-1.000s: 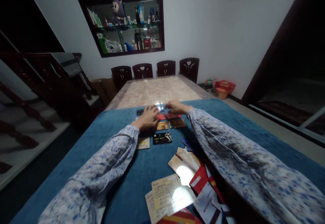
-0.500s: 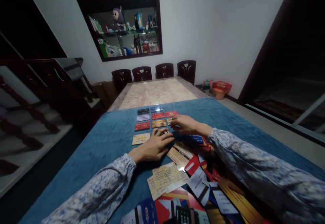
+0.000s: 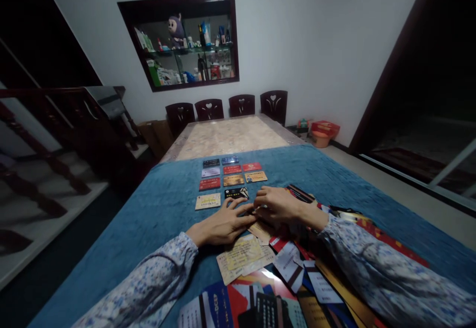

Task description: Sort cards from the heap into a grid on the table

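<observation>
My left hand [image 3: 227,221] lies low over the cloth with its fingers stretched out, just below a black card [image 3: 236,193] with a white pattern. Its fingertips come close to my right hand [image 3: 278,204], whose fingers are curled down at the upper left of a loose card pile. What they pinch, if anything, is hidden. An orange-tan card [image 3: 261,231] shows partly beneath them. Above the hands, several cards lie in rows, among them a gold card [image 3: 256,176], a red card [image 3: 209,183] and a cream card [image 3: 208,201].
A blue cloth [image 3: 163,209] covers the near part of the long table [image 3: 226,133]. Overlapping cards spread across the front and right, including cream cards [image 3: 241,258] and a white card with a dark stripe [image 3: 323,282]. Dark chairs [image 3: 241,106] stand at the far end.
My right hand has drawn back from the gold card to the pile, uncovering the gold card in its row. My left hand has shifted slightly nearer, revealing more of the black card.
</observation>
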`<state>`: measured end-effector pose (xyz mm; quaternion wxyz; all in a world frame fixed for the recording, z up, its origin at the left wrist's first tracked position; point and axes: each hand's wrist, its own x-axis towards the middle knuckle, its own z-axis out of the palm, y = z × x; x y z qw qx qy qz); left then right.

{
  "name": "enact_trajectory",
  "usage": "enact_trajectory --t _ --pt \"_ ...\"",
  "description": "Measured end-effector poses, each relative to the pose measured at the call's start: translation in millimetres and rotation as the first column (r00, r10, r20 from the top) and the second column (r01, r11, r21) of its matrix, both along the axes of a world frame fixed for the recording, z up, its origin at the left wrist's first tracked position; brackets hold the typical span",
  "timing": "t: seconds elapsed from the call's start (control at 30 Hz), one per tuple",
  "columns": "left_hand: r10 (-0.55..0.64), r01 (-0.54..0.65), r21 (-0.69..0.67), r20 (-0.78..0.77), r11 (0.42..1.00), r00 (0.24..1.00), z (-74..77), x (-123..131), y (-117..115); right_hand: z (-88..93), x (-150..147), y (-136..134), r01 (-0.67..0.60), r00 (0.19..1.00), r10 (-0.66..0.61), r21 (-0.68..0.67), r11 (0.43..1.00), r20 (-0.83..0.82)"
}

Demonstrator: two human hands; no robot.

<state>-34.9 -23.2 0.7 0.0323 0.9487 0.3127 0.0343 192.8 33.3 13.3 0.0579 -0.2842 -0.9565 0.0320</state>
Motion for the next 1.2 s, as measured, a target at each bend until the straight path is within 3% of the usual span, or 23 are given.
enact_trajectory --t 0.23,0.47,0.63,0.97,1.2 --pt "0.098 -0.098 -0.009 -0.027 0.995 0.995 -1.4 -20 -10 -7.0 -9 -17 -0.106 0.994 0.106 0.001 0.994 0.021" --pt "0.143 -0.143 0.003 0.017 0.990 0.990 -3.6 -31 -19 -14.1 -13 -23 -0.076 0.996 0.077 -0.035 0.997 0.035" --pt "0.147 -0.149 0.024 0.060 0.989 0.987 -5.7 -31 -21 -12.4 -15 -26 -0.122 0.992 0.123 -0.053 0.991 0.021" --pt "0.110 -0.120 0.073 0.126 0.990 0.986 -4.6 -30 -26 -9.5 -16 -32 -0.189 0.982 0.189 0.071 0.979 0.005" --pt "0.115 -0.135 0.049 0.294 0.990 0.949 -19.6 -41 -10 -17.9 -13 -22 -0.169 0.976 0.175 0.052 0.984 -0.133"
